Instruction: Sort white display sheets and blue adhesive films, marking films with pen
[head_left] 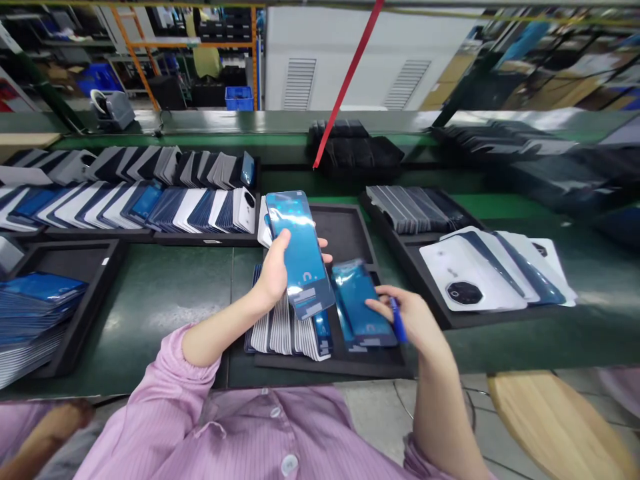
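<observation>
My left hand [277, 270] grips a phone back panel [299, 250] with glossy blue film, holding it tilted above the black tray [345, 223]. Its thumb lies on the left edge and fingertips show behind the right edge. My right hand [407, 313] has a blue pen [398, 321] tucked in it and its fingers closed at the right edge of another blue-filmed panel [363, 300]. That panel, slightly blurred, overlaps more panels in the tray's right part. Below my left hand, a row of stacked panels [287, 330] stands in the left part.
Trays of upright panels [200, 210] line the left back. Another tray [55, 333] holds blue panels at the left. White panels [480, 270] lie across a tray at the right. A red strap [347, 83] hangs overhead. A wooden stool [555, 427] and another person's arm [55, 427] are nearby.
</observation>
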`<action>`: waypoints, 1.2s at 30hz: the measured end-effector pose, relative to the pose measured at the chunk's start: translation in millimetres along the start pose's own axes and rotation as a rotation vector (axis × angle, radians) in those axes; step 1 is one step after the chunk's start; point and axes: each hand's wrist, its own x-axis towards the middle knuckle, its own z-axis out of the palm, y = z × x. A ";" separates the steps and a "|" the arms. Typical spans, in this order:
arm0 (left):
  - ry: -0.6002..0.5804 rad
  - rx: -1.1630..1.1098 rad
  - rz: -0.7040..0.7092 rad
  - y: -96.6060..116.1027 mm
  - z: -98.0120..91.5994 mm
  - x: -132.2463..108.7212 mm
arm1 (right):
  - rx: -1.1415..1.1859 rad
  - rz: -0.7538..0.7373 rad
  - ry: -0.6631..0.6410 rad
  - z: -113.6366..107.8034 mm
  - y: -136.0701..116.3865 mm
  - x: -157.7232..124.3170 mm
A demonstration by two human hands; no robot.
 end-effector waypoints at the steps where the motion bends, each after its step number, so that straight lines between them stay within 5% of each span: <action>1: -0.020 -0.024 -0.016 2.0 -1.2 1.0 | -0.092 -0.009 0.031 0.5 0.1 -4.3; 4: -0.069 -0.045 -0.040 2.9 -3.3 0.7 | -0.138 -0.053 0.222 9.0 -17.3 -22.2; 6: -0.081 -0.031 -0.046 1.0 -2.7 -1.1 | 0.075 -0.121 0.270 18.0 -39.4 -35.1; 10: -0.059 -0.001 -0.061 -2.5 2.1 -4.3 | 0.573 -0.318 -0.017 40.8 -84.1 -50.5; 12: -0.034 0.009 -0.062 -3.4 4.6 -5.3 | 0.579 -0.327 -0.143 52.2 -98.7 -51.0; 14: -0.007 0.022 -0.051 -4.0 6.1 -6.2 | 0.535 -0.300 -0.136 61.5 -106.5 -48.2; 19: -0.026 0.074 -0.060 -5.4 5.9 -8.0 | 0.441 -0.319 -0.015 70.5 -107.0 -41.6; 28: -0.027 0.075 -0.085 -6.3 4.9 -7.6 | 0.343 -0.367 -0.015 73.0 -104.7 -43.4; 32: -0.006 0.044 -0.088 -5.9 6.2 -6.1 | 0.525 -0.271 -0.021 69.0 -99.6 -39.3; 36: -0.004 0.071 -0.086 -10.2 5.2 -6.2 | 0.720 -0.143 0.202 62.6 -88.2 -28.1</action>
